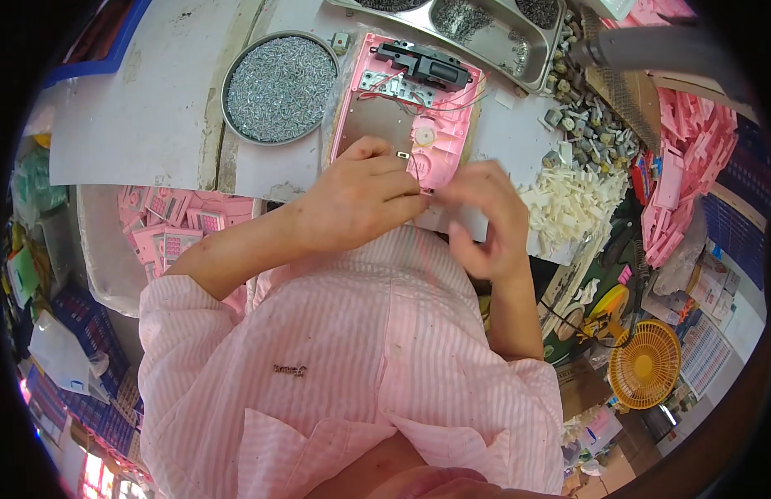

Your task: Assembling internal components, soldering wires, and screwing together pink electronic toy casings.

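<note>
A pink plastic housing (459, 125) lies in front of me, with a long black mechanism (423, 66), a metal plate (394, 86) and thin red and dark wires (452, 106) on it. Over its near end my left hand (360, 200) is closed, fingers bent and pointing right. The thumb is hidden beneath, so what the fingertips pinch cannot be made out. Just right of the housing's near corner is my right hand (494, 220), slightly blurred. Its thumb stands apart from the curved fingers, which come close to the left fingertips. I see nothing held in it.
A round tray of small screws (281, 87) stands left of the housing. Beyond is a metal tray (531, 71) with compartments of small parts. White plastic pieces (573, 204), small metal parts (581, 116) and pink parts (689, 166) are heaped at right. Pink casings (182, 241) fill a bin at left.
</note>
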Demonstrator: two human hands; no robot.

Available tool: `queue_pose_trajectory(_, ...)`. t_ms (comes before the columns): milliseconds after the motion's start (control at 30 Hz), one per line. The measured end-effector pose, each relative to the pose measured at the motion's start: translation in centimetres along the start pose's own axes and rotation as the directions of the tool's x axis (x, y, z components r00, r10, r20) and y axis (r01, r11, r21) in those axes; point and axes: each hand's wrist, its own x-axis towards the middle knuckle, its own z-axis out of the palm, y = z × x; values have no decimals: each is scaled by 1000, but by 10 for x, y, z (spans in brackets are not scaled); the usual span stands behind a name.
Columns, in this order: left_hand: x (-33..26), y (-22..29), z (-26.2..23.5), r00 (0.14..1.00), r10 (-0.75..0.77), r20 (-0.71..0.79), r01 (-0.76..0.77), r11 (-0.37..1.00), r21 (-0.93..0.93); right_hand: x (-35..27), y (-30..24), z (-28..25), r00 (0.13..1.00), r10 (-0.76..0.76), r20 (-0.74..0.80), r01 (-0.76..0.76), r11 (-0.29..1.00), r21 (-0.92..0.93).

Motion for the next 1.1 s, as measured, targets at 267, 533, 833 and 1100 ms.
queue_pose_trajectory(267,-29,-6,-19,986,-129,-103,136,988,68,6,6,22,996,-5,87,41,910,-412)
queue_pose_trajectory(533,-55,-6,-29,874,-464,-141,476,878,59,22,-8,65,996,-77,-40,52,899,-435)
queue_pose_trajectory(833,-63,15,-52,820,-439,366,473,881,-2,37,-8,97,992,-50,-113,-14,864,-504)
queue_pose_trajectory(1100,-50,-28,-46,930,-364,58,367,905,-213,41,-3,28,986,-156,-66,133,956,-262)
